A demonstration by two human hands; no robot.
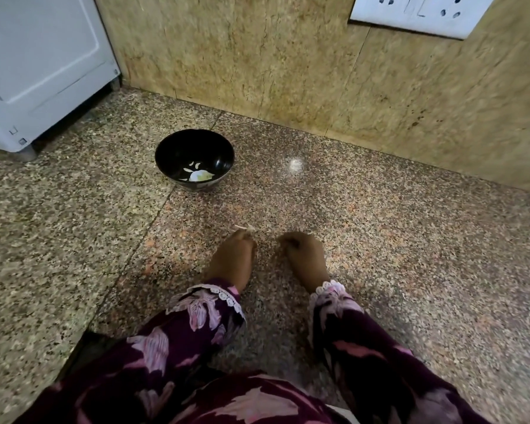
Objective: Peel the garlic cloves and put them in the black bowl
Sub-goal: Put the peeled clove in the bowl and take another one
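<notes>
The black bowl (178,148) stands on the speckled granite counter, up and to the left of my hands. A peeled pale clove (200,175) lies at its bottom, beside white markings. My left hand (233,259) is curled over the counter, its fingertips pinching a pale garlic clove with papery skin (242,229) that sticks out past them. My right hand (303,255) is a short gap to the right, fingers curled inward; whether it holds anything is hidden.
A white appliance (40,65) stands at the back left on small feet. A yellow-brown stone wall (273,62) runs along the back, with a white socket plate (419,12) at the upper right. Patterned purple sleeves (196,325) cover my forearms.
</notes>
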